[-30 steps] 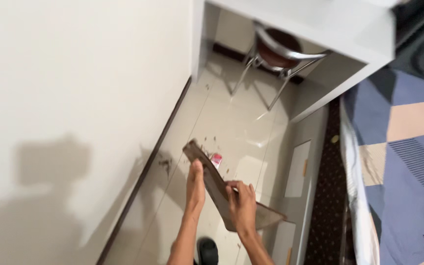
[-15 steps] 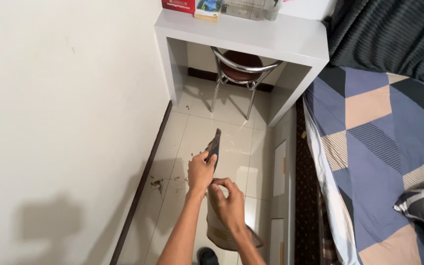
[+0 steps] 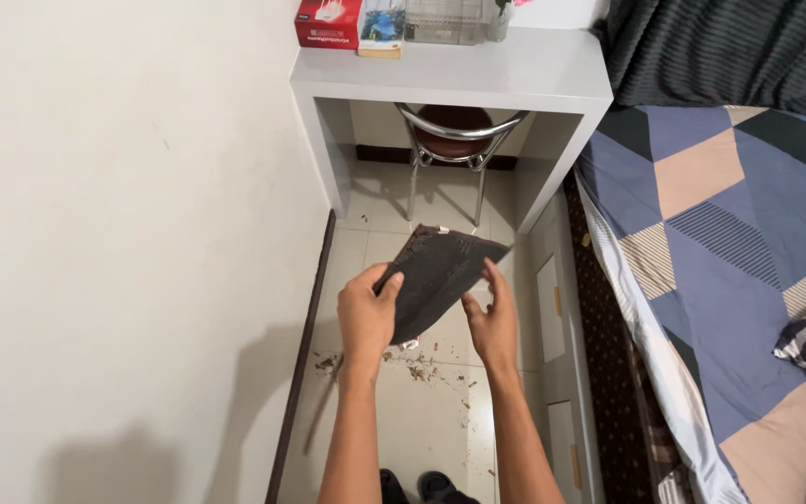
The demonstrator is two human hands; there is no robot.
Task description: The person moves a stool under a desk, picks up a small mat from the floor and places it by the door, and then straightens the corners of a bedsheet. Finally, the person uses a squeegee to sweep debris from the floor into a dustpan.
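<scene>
Dark, stiff mat hangs tilted in the air above the tiled floor, between wall and bed. The left hand pinches its near left edge, thumb on top; the right hand grips the right edge. Crumbs, perhaps dirt, lie scattered on the tiles beneath, so the shaking-out looks largely done, while the litter is not yet swept.
</scene>
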